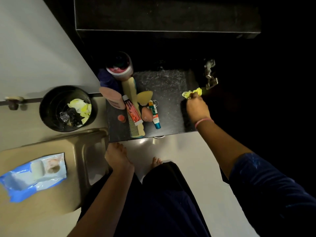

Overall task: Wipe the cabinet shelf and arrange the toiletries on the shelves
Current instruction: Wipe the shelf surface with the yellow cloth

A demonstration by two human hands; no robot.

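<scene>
The dark cabinet shelf [167,86] lies below me, its right half streaked with wet marks. At the shelf's right edge my right hand [197,108] grips a crumpled yellow wipe [192,92]. Toiletries crowd the left side: a pink-lidded jar [119,67], a pink bottle [112,98], a cream comb [135,115], a red-and-white tube [134,112], a yellow sponge [144,97] and an orange-and-teal tube [154,115]. My left hand [117,155] hangs just in front of the shelf's front edge, fingers relaxed, holding nothing.
A black bin [68,108] with used yellow wipes stands left of the shelf. A blue wipes packet [34,175] lies on the steel sink counter [82,144] at the lower left. A metal door hinge [210,74] sits at the shelf's right. An upper shelf [167,16] is dark.
</scene>
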